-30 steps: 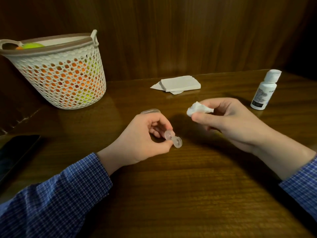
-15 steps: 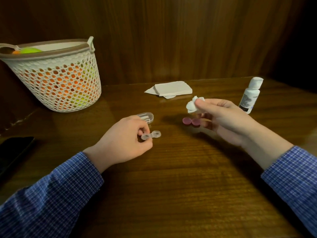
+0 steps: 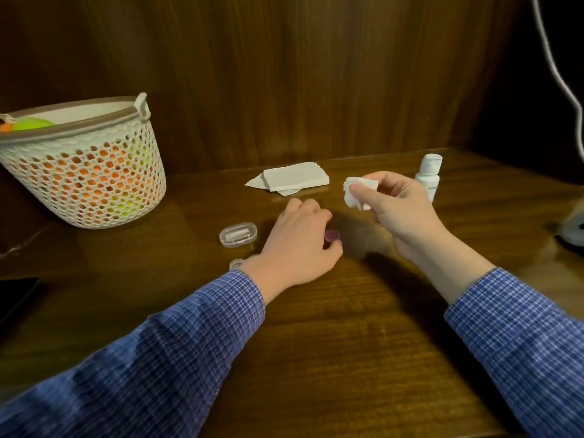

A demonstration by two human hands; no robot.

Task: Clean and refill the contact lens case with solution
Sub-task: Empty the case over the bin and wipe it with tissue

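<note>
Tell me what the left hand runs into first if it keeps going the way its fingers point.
The left hand points away from the body with its fingers curled over a pink cap. Straight ahead, the first thing is probably the stack of folded tissues, though depth is hard to judge.

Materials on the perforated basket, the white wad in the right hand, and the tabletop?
White perforated basket: looks like moulded plastic, matte, with a regular hole pattern and a tan rim. Crumpled white wad pinched in the right hand: likely tissue or paper, soft creases. Dark brown table: wood or wood veneer, with visible grain and a glossy sheen.
</note>
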